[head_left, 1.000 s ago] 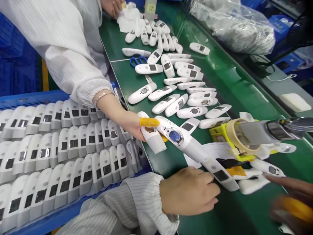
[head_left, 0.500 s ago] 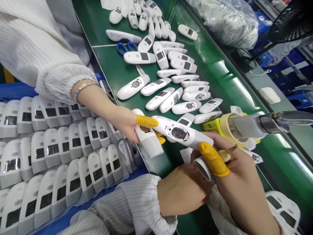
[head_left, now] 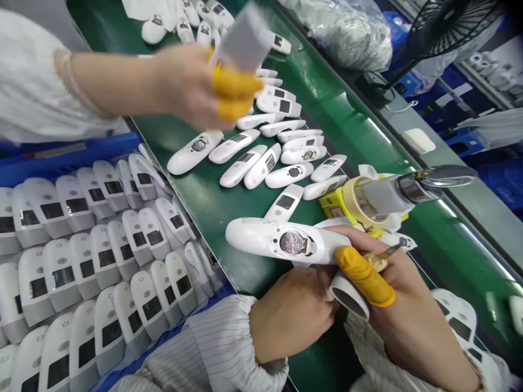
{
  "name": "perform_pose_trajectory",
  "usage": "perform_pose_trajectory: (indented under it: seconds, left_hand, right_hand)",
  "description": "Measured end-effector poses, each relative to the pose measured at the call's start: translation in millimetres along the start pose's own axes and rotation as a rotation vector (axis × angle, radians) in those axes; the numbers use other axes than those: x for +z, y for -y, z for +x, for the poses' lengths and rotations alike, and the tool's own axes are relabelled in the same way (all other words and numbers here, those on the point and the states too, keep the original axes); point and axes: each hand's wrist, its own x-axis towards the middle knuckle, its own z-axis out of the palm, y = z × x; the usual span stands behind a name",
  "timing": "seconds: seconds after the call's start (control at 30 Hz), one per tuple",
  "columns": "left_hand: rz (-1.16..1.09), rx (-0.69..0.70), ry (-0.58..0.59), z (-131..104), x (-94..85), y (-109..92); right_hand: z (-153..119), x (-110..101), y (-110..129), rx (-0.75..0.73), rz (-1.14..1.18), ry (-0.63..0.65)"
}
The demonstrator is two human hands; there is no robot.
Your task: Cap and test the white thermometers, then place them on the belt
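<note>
My right hand (head_left: 392, 288) is closed around the grey end of a white handheld thermometer (head_left: 253, 237), a yellow finger cot over its thumb. The thermometer's open compartment bares a round coin battery (head_left: 292, 243). Between the same fingers sits a thin amber-tipped tool (head_left: 384, 253). Just below the thermometer is my left hand (head_left: 294, 310), fist-like, its fingertips hidden. It meets a hollow white-grey end (head_left: 349, 294) under my right thumb; whether that belongs to the thermometer I cannot tell. At upper left another person's hand (head_left: 188, 81), in yellow finger cots, holds a blurred white-grey device (head_left: 245, 38).
Several thermometers (head_left: 280, 155) lie across the green bench (head_left: 204, 209). Rows of them fill a blue crate (head_left: 69, 163) at left. Right of my thermometer stand a tape roll (head_left: 357, 198) and a clear bottle with metal top (head_left: 408, 188). A black fan (head_left: 445, 27) is behind.
The other person's hand has lifted away from beside my thermometer, up and left, carrying a device. My hands keep their hold, and the view has shifted a little.
</note>
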Motion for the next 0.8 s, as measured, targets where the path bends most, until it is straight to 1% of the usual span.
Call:
perform_pose_trajectory:
  seconds: [0.17,0.27,0.3,0.33,0.37,0.4,0.47,0.53,0.57,0.63,0.7,0.73,0.8]
  left_hand:
    - [-0.228,-0.06,0.001,2,-6.7,1]
    - [-0.246,-0.056,0.029,1,-8.5,2]
    - [-0.246,-0.067,0.02,-1,-8.8,2]
    - [-0.264,-0.093,-0.019,-3,-9.0,2]
    - [-0.308,-0.129,-0.091,-5,-9.4,2]
    - [-0.386,-0.169,-0.186,-8,-10.0,2]
    - [-0.617,-0.228,-0.403,-12,-12.5,1]
    - [-0.825,-0.225,-0.544,-14,-16.5,-2]
    - [-0.87,-0.208,-0.588,-14,-18.6,-4]
    - [-0.835,-0.169,-0.67,-14,-22.2,-9]
    - [-0.723,-0.137,-0.734,-15,-23.8,-15]
    - [-0.673,-0.126,-0.756,-15,-23.8,-18]
    - [-0.613,-0.115,-0.757,-16,-23.1,-22]
  right_hand:
    - [-11,-7,7,-0.095,-0.025,-0.004]
    - [-21,-15,9,-0.107,0.009,0.0]
    - [-25,-18,9,-0.099,0.029,0.001]
    - [-29,-22,9,-0.091,0.049,0.001]
    - [-34,-26,9,-0.086,0.063,0.001]
    - [-39,-30,9,-0.083,0.072,0.0]
    - [-49,-38,8,-0.085,0.073,-0.005]
    - [-60,-46,6,-0.077,0.055,-0.027]
    - [-65,-49,5,-0.067,0.046,-0.04]
    - [-74,-55,3,-0.068,0.046,-0.061]
    - [-82,-59,1,-0.095,0.049,-0.06]
    - [-84,-60,0,-0.12,0.044,-0.063]
    - [-89,-64,0,-0.171,0.023,-0.085]
